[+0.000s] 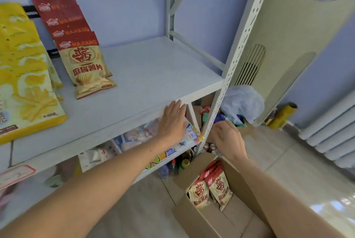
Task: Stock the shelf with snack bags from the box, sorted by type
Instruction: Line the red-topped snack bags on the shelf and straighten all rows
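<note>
Red-topped snack bags (87, 64) stand in an overlapping row on the white shelf (153, 76), left of centre; yellow bags (28, 91) lie just beside them at far left. More red-topped bags (211, 189) stand inside the open cardboard box (201, 218) on the floor below. Left hand (173, 122), fingers spread flat and empty, rests at the shelf's front edge. Right hand (228, 139) hovers above the box, fingers curled; contents not discernible.

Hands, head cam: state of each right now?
Left hand: open, fingers flat, empty, at the shelf front edge.
Right hand: fingers curled away from camera near the shelf post; cannot tell whether it holds anything.
</note>
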Tool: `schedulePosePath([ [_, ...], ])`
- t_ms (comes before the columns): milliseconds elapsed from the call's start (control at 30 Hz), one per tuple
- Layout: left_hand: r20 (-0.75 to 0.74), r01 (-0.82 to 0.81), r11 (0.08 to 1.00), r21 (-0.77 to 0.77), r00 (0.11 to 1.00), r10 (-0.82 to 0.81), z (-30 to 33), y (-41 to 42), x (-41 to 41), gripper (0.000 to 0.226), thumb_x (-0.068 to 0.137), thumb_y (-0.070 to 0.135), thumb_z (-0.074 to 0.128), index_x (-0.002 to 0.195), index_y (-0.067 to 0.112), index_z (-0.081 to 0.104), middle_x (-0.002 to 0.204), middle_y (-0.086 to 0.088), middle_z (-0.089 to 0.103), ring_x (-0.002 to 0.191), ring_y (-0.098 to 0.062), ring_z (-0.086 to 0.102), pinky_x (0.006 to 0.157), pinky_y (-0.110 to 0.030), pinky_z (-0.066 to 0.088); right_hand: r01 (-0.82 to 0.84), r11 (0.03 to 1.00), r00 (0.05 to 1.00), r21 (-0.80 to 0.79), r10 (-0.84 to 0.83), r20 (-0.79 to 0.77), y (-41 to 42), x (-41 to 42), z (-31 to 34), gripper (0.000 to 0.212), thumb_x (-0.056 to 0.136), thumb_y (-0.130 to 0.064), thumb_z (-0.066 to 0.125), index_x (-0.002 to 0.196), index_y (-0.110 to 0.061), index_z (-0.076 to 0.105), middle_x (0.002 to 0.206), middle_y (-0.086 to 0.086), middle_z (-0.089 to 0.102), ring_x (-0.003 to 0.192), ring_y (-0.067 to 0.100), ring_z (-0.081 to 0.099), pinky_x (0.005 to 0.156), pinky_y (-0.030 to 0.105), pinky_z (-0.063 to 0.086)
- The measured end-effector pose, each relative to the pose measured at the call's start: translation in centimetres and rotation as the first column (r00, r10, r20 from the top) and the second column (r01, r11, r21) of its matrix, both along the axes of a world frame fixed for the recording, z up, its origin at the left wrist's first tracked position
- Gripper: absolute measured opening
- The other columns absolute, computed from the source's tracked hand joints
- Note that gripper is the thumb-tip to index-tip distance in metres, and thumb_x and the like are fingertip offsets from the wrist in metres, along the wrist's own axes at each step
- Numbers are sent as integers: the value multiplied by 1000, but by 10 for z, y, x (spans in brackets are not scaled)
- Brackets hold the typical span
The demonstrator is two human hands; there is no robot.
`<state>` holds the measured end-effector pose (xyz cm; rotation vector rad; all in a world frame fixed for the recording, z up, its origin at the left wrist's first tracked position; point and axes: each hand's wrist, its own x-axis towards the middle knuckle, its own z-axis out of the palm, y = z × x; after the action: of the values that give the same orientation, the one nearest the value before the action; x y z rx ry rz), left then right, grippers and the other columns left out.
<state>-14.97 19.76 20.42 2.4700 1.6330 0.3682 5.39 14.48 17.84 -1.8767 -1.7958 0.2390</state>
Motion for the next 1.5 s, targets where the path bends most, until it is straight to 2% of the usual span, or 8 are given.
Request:
schedulePosePath([
  [167, -9, 38, 996, -80, 999, -39, -53, -37, 59, 61, 102, 26, 42, 153, 7, 15, 161, -11, 7, 149, -27, 2, 120, -38, 3, 50, 995, 998, -91, -53, -34, -38, 63, -42, 20, 94, -22, 58, 111, -16, 65, 115, -1, 60, 107, 21, 56, 75, 30, 45],
  [400, -49, -71, 956, -286, 997, 60, -134, -82, 125, 60, 102, 34, 40, 152, 10, 17, 161, -6, 9, 149, -24, 4, 120, -37, 8, -18, 966, 1000, -258, 20, 3, -61, 137, -107, 22, 96, -22, 53, 115, -16, 62, 120, 0, 57, 108, 20, 55, 73, 28, 41],
  [600, -44, -178, 883, -435, 983, 176, -223, -104, 150, 40, 100, 28, 46, 137, 12, 43, 136, -7, 46, 125, -23, 46, 101, -34, 40, -115, 914, 993, -388, 114, -25, -54, 165, -192, 22, 97, -26, 51, 116, -19, 59, 122, -1, 53, 105, 22, 57, 72, 32, 48],
  [733, -89, -199, 841, -503, 980, 179, -288, -106, 165, 33, 100, 28, 46, 128, 11, 47, 125, -6, 53, 113, -24, 55, 93, -39, 48, -98, 875, 995, -474, 95, -30, -57, 179, -266, 25, 97, -33, 51, 119, -22, 58, 123, -3, 54, 109, 20, 57, 74, 32, 51],
  [933, -144, -218, 783, -583, 976, 164, -378, -99, 190, 28, 100, 29, 46, 121, 10, 48, 117, -5, 55, 103, -21, 58, 80, -31, 49, -25, 783, 999, -622, 33, 2, -52, 199, -364, 46, 94, -29, 58, 137, -19, 46, 131, 2, 51, 122, 23, 49, 87, 37, 51],
  [1100, -116, -240, 739, -630, 969, 216, -444, -90, 213, 39, 96, 33, 53, 128, 12, 46, 122, -5, 58, 110, -22, 59, 90, -34, 50, -14, 725, 1000, -688, 14, -6, -41, 207, -429, 72, 83, -34, 71, 142, -15, 34, 135, 6, 46, 127, 26, 42, 97, 39, 45],
  [1300, -159, -303, 710, -636, 952, 263, -490, -79, 230, 32, 96, 37, 56, 111, 10, 52, 103, -4, 66, 94, -21, 66, 72, -29, 51, -81, 656, 996, -750, 18, -91, -26, 207, -488, 100, 76, -40, 78, 149, -9, 17, 147, 10, 33, 138, 26, 30, 109, 39, 37],
  [1500, -73, -348, 649, -676, 909, 411, -519, -70, 230, 26, 92, 36, 62, 107, 14, 64, 102, -1, 69, 93, -21, 66, 78, -34, 54, -93, 655, 990, -750, -17, -138, -13, 204, -519, 114, 69, -39, 84, 151, -10, 11, 149, 12, 34, 139, 27, 32, 110, 41, 38],
])
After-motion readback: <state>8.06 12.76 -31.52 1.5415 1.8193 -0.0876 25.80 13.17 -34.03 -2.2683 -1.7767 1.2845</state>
